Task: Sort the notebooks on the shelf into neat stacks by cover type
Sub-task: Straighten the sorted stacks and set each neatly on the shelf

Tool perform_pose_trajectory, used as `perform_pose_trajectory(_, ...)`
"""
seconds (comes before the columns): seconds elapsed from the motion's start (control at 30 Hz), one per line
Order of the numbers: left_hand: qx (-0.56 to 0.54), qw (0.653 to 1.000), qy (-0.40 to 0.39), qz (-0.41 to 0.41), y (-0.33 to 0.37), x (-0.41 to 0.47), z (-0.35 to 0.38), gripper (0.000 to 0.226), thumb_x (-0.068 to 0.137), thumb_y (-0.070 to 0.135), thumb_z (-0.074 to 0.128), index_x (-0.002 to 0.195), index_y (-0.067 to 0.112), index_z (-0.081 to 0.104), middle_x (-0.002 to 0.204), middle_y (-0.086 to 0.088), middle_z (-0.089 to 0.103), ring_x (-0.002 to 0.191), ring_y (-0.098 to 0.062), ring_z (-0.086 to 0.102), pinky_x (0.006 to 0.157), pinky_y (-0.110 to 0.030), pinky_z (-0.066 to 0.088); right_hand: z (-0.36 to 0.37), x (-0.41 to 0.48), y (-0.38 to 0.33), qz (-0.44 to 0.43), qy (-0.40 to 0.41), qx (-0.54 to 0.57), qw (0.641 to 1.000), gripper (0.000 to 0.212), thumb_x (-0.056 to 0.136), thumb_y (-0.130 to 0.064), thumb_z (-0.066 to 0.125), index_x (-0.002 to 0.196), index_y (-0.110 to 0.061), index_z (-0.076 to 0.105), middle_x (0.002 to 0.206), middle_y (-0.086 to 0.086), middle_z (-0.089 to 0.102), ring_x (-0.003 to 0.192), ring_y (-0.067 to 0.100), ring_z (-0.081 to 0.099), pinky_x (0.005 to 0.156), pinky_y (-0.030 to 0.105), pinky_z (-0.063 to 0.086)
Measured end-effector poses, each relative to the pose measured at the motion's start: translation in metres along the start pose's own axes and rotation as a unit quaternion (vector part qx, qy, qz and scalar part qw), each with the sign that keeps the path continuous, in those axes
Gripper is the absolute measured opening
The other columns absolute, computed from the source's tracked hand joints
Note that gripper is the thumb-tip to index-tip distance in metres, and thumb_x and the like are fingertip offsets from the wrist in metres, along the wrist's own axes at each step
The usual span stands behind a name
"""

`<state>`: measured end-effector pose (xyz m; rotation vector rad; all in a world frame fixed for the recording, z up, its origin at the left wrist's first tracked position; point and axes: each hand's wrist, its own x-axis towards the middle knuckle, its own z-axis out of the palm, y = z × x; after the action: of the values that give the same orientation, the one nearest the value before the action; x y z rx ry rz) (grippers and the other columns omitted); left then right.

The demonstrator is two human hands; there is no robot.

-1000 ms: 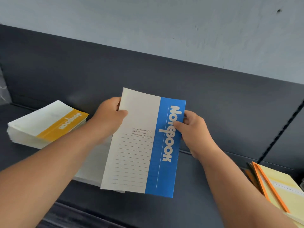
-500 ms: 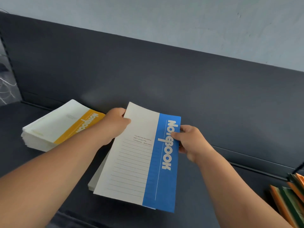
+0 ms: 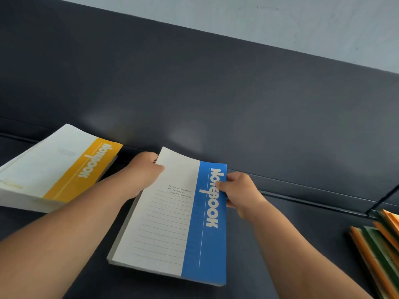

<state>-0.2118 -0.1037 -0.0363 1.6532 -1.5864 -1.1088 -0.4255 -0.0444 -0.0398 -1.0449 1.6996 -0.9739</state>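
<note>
A white notebook with a blue band (image 3: 172, 216) lies on top of a low stack of like notebooks in the middle of the dark shelf (image 3: 302, 238). My left hand (image 3: 142, 173) grips its far left corner, thumb on the cover. My right hand (image 3: 239, 190) pinches its right edge at the blue band, thumb on top. To the left sits a thicker stack of white notebooks with a yellow band (image 3: 56, 167).
At the right edge lie several notebooks with orange and green covers (image 3: 380, 240), fanned untidily. The shelf's dark back panel (image 3: 216, 93) rises just behind the stacks, with a pale wall above it.
The blue-banded notebook has come down from the air onto the low stack, both hands still holding it. The view has shifted, bringing the yellow stack closer.
</note>
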Motion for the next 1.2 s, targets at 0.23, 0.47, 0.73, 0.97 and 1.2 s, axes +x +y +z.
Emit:
perform_pose_trajectory(0.23, 0.075, 0.996, 0.035, 0.04, -0.016, 0.0, 0.011, 0.02, 0.092, 0.014, 0.046, 0.1, 0.016, 0.064, 0.095, -0.003, 0.067, 0.087, -0.025, 0.062, 0.076, -0.04, 0.05, 0.008, 0.007, 0.024, -0.055, 0.06, -0.086, 0.993, 0.005, 0.093, -0.018, 0.061, 0.088, -0.018, 0.06, 0.089, -0.004, 0.075, 0.077, 0.014, 0.073, 0.074, 0.037, 0.061)
perform_pose_trajectory(0.47, 0.091, 0.993, 0.055, 0.045, -0.021, -0.002, 0.012, 0.01, 0.096, 0.015, 0.046, 0.099, 0.02, 0.054, 0.099, 0.006, 0.061, 0.09, -0.019, 0.057, 0.076, -0.037, 0.047, 0.017, 0.003, 0.033, -0.08, 0.083, -0.086, 0.99, 0.01, 0.095, -0.024, 0.057, 0.098, -0.017, 0.064, 0.083, -0.009, 0.075, 0.069, 0.007, 0.072, 0.068, 0.032, 0.061)
perform_pose_trajectory(0.73, 0.055, 0.996, 0.071, 0.007, -0.02, 0.001, 0.003, 0.058, 0.095, 0.016, 0.053, 0.149, 0.016, 0.03, 0.144, -0.007, 0.047, 0.125, -0.027, 0.048, 0.096, -0.039, 0.044, 0.029, 0.007, 0.029, -0.074, 0.089, -0.094, 0.989, 0.013, 0.095, -0.025, 0.057, 0.096, -0.014, 0.064, 0.085, -0.007, 0.075, 0.071, 0.009, 0.072, 0.067, 0.032, 0.061)
perform_pose_trajectory(0.97, 0.074, 0.995, 0.062, 0.013, -0.024, -0.004, 0.006, 0.058, 0.098, 0.02, 0.048, 0.151, 0.015, 0.024, 0.151, -0.006, 0.038, 0.132, -0.026, 0.042, 0.1, -0.038, 0.039, 0.032, -0.003, 0.028, -0.054, 0.034, -0.089, 0.994, 0.016, 0.1, -0.026, 0.044, 0.098, -0.014, 0.055, 0.09, -0.005, 0.073, 0.073, 0.007, 0.071, 0.053, 0.02, 0.051)
perform_pose_trajectory(1.2, 0.115, 0.993, 0.004, -0.016, -0.029, -0.012, 0.007, 0.033, 0.097, 0.025, 0.044, 0.128, 0.014, 0.046, 0.117, -0.003, 0.057, 0.093, -0.017, 0.056, 0.082, -0.039, 0.05, 0.037, -0.015, 0.028, -0.043, -0.007, -0.136, 0.99, 0.028, 0.097, -0.039, 0.048, 0.114, -0.018, 0.046, 0.096, -0.008, 0.066, 0.077, 0.008, 0.067, 0.066, 0.028, 0.056)
